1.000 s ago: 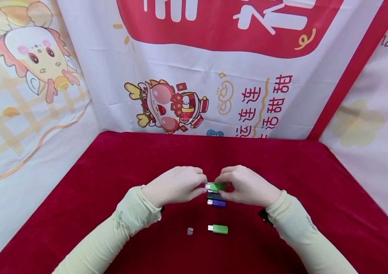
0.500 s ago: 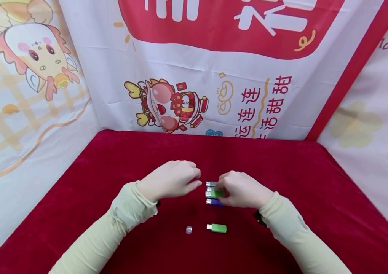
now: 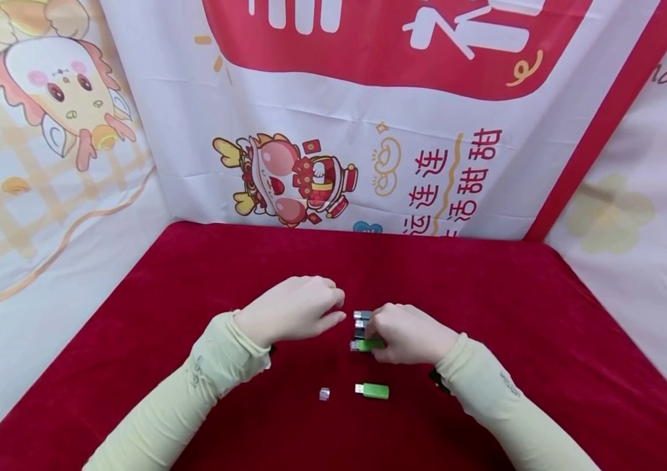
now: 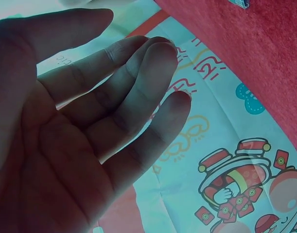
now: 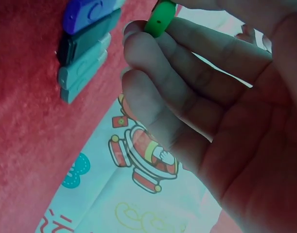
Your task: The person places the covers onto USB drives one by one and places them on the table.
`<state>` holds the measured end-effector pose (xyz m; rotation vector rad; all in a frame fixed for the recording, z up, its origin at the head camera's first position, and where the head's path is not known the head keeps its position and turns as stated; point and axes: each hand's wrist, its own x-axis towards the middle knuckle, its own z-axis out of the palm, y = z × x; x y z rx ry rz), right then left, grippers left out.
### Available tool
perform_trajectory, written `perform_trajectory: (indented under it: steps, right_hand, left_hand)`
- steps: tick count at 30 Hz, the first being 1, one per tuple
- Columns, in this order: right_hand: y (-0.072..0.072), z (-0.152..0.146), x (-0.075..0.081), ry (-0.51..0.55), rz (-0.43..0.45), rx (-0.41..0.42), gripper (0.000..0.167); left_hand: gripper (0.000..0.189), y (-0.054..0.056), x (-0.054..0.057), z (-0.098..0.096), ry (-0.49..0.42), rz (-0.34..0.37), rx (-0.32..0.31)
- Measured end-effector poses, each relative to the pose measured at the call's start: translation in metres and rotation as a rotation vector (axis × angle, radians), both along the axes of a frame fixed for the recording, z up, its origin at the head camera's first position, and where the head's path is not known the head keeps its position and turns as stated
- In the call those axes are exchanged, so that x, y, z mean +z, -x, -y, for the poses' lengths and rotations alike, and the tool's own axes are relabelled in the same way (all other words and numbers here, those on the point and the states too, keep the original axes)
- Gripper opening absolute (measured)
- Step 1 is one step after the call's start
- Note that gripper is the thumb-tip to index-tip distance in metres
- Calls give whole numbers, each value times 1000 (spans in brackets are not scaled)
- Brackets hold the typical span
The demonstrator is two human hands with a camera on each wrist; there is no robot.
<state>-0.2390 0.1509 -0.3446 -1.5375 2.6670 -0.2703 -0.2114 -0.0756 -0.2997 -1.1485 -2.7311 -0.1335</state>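
My right hand [image 3: 412,333] pinches a green USB stick [image 3: 371,345] between thumb and fingers, over the near end of a row of USB sticks. In the right wrist view, the green end [image 5: 160,19] shows at the fingertips. That row holds a purple stick [image 5: 87,14], a dark one [image 5: 90,36] and greyish ones [image 5: 80,68] side by side. From the head, the held stick covers the purple one. My left hand [image 3: 294,311] hovers left of the row, fingers loosely bent, holding nothing; the left wrist view shows its bare palm [image 4: 61,160].
Nearer to me, a second green USB stick [image 3: 376,391] lies uncapped on the red cloth [image 3: 239,418]. Left of it sits a small clear cap [image 3: 324,394]. Printed white curtains [image 3: 321,104] stand behind and at both sides of the table.
The left hand has let go of the held green stick's end and drawn back left. My right hand has carried that stick toward me, from the row's far end to its near end.
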Motion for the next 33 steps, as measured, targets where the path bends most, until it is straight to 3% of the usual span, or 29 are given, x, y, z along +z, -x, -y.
perform_trajectory:
  steps: [12,21,33]
  right_hand:
    - [1,2,-8,-8,-35,26,8]
    - [0,3,-9,-43,25,3,13]
    - [-2,4,-15,-39,-26,9,15]
  left_hand:
    - [16,1,5,-3,19,50,16]
    - [14,1,0,-4,20,77,24]
    - [17,-1,-5,-5,35,78,12]
